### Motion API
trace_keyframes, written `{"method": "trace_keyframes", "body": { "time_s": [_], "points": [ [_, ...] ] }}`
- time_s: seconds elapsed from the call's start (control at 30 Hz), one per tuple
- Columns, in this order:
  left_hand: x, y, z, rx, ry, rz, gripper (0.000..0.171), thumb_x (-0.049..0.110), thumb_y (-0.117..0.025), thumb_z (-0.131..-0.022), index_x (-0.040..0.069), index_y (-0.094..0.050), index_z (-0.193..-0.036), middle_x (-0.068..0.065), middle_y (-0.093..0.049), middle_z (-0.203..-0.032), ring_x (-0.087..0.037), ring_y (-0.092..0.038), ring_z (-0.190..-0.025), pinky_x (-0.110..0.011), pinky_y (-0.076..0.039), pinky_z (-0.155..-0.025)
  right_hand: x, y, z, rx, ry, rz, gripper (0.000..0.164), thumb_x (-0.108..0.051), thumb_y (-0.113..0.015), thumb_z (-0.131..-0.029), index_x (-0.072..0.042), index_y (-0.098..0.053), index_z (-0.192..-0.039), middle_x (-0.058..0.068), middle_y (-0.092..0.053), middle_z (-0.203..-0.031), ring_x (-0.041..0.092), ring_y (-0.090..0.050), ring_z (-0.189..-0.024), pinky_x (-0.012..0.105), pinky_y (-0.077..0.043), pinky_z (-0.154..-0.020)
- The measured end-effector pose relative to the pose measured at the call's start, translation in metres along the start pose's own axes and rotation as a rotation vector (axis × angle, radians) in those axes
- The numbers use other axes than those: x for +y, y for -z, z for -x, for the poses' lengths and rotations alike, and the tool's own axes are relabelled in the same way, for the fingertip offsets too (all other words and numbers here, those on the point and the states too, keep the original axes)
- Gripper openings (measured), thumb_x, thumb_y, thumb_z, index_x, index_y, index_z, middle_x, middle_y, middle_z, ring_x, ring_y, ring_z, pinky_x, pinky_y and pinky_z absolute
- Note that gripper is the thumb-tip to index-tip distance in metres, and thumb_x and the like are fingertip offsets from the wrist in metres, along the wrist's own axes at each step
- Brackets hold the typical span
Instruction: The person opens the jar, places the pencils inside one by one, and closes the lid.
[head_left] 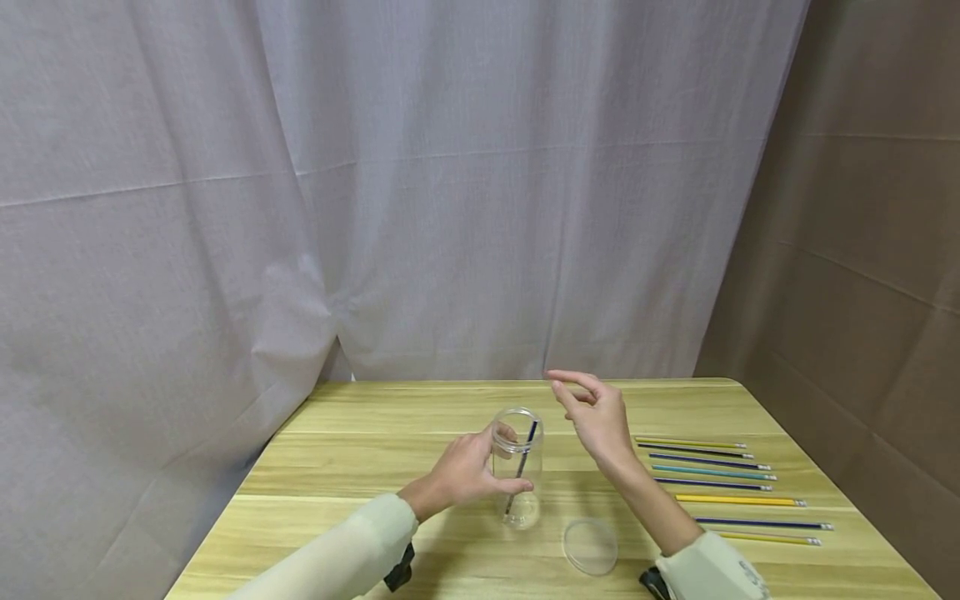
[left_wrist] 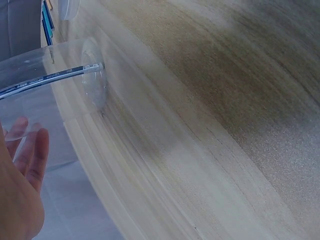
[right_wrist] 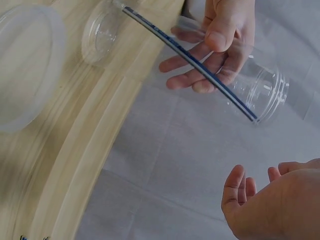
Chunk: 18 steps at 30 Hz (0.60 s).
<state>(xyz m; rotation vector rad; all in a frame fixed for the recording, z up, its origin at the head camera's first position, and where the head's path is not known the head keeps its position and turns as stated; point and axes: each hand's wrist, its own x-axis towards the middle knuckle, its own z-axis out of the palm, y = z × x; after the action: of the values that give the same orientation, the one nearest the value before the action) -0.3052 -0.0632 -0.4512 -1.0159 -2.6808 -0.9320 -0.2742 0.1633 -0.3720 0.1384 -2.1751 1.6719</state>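
Note:
A clear jar point(head_left: 517, 467) with a threaded rim stands upright on the wooden table, its mouth uncovered. My left hand point(head_left: 472, 468) grips it from the left side, with the thumb across the front and the fingers behind. Inside the jar one dark blue pencil point(right_wrist: 190, 59) leans from the base up to the rim, eraser end down in the left wrist view. To the right of the jar mouth, my right hand point(head_left: 596, 417) hovers in the air with loosely bent fingers and nothing between them. A round clear lid point(head_left: 590, 547) lies flat in front of the jar.
At the right of the table several pencils lie in a row, among them a teal pencil point(head_left: 712, 472), a thick yellow pencil point(head_left: 738, 501) and a dark blue pencil point(head_left: 765, 524), erasers facing right. A grey curtain point(head_left: 465, 250) hangs behind the table's far edge.

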Motion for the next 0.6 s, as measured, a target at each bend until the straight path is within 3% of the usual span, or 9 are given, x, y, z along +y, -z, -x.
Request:
{"method": "trace_keyframes", "body": {
  "time_s": [0.27,0.47,0.6],
  "points": [
    [0.000,0.000,0.001,0.005,-0.002,-0.001,0.070,0.066,-0.085,-0.080,0.021,-0.061,-0.129,0.006,-0.077,-0.120,-0.009,-0.071,-0.107,-0.033,-0.057,-0.092,0.011,0.021,0.001,0.045,-0.001,0.024,0.026,-0.021,-0.072,-0.104,-0.007,-0.077,-0.126,0.015,-0.072,-0.131,0.005,-0.070,-0.093,0.025,-0.059,-0.074],
    [0.000,0.000,0.001,0.009,-0.003,0.003,0.074,0.066,-0.085,-0.080,0.018,-0.062,-0.131,0.006,-0.077,-0.120,-0.012,-0.072,-0.104,-0.035,-0.056,-0.093,0.026,0.048,0.006,0.045,-0.024,0.044,0.033,-0.025,-0.069,-0.106,-0.004,-0.072,-0.132,0.019,-0.071,-0.130,0.005,-0.069,-0.098,0.021,-0.057,-0.076],
    [0.000,0.000,0.001,0.010,-0.003,0.007,0.073,0.066,-0.085,-0.080,0.019,-0.061,-0.131,0.005,-0.077,-0.120,-0.017,-0.073,-0.105,-0.036,-0.056,-0.094,0.038,0.070,0.011,0.046,-0.071,0.052,0.038,-0.028,-0.069,-0.106,-0.002,-0.070,-0.134,0.013,-0.074,-0.123,0.005,-0.069,-0.097,0.022,-0.058,-0.079]
  ]
}}
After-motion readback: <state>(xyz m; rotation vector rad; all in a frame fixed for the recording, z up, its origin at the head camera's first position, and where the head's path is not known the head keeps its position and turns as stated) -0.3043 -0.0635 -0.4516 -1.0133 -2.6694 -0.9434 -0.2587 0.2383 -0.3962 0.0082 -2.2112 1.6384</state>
